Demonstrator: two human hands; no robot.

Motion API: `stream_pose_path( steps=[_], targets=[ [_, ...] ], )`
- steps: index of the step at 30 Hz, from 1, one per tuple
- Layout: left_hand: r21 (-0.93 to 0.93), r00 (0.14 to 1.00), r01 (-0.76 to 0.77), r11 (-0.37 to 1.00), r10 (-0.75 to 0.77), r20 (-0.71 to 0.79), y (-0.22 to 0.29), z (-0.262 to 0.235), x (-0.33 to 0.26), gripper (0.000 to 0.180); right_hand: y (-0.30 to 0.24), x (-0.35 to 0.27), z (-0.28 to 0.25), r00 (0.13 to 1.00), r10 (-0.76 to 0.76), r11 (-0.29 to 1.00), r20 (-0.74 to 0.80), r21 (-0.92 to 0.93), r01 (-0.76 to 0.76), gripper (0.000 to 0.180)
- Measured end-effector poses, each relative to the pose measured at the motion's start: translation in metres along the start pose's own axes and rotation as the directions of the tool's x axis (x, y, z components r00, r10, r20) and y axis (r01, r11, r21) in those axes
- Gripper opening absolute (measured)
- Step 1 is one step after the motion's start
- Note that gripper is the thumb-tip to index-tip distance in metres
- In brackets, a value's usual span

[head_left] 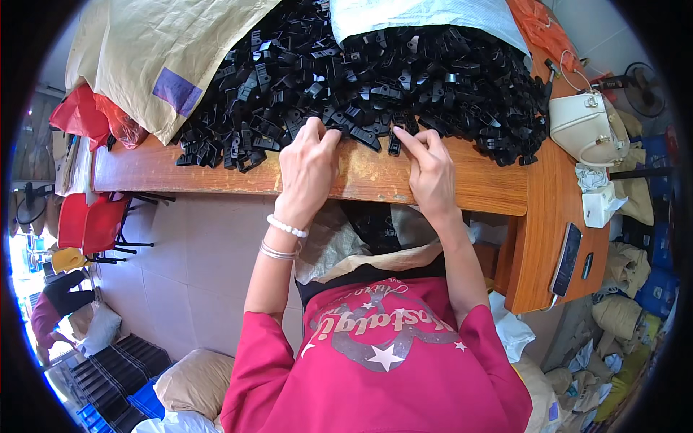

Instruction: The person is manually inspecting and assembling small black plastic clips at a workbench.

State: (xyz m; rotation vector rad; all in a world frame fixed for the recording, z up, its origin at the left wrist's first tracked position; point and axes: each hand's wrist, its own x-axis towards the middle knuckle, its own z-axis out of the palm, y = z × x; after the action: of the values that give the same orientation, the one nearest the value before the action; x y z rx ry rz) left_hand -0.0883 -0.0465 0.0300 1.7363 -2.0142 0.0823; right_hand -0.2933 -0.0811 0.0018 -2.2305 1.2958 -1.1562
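Note:
A big heap of small black plastic clip-like parts [289, 86] covers the far side of the wooden table [238, 177]. My left hand [310, 166], with a white bead bracelet and silver bangles on its wrist, is closed at the heap's near edge. Its fingertips are curled against the parts, and what they hold, if anything, is hidden. A little to the right, my right hand [433, 173] pinches with thumb and forefinger at a black plastic part [394, 143] standing out from the pile. Both wrists hover over the table's front edge.
A tan sack [137, 50] and a white sack [433, 18] lie over the heap. To the right are a cream handbag [586, 126], a tissue pack [600, 206] and a phone [567, 258]. A red chair [90, 224] stands left; another person [50, 314] bends beyond it.

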Motion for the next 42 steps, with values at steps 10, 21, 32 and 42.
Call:
stream_pose_path(
  steps=[10, 21, 32, 42],
  targets=[
    [-0.886, 0.872, 0.362, 0.288, -0.44, 0.213, 0.037, 0.004, -0.025, 0.034, -0.007, -0.007, 0.004, 0.989, -0.108, 0.981, 0.096, -0.154, 0.122, 0.023],
    [-0.846, 0.828, 0.522, -0.114, -0.172, 0.534, 0.038, -0.001, -0.036, 0.026, -0.039, -0.022, -0.014, 0.999, -0.053, 0.936, 0.003, 0.348, 0.049, 0.021],
    [-0.857, 0.939, 0.329, 0.397, -0.233, 0.253, 0.056, -0.013, -0.043, 0.031, -0.049, -0.03, -0.009, 0.964, 0.221, 0.786, 0.144, 0.559, -0.264, 0.023],
    [-0.041, 0.975, 0.207, 0.978, -0.209, -0.073, -0.02, -0.003, -0.032, 0.03, 0.002, 0.004, -0.01, 0.992, 0.125, 0.976, -0.016, 0.182, -0.12, 0.024]
  ],
)
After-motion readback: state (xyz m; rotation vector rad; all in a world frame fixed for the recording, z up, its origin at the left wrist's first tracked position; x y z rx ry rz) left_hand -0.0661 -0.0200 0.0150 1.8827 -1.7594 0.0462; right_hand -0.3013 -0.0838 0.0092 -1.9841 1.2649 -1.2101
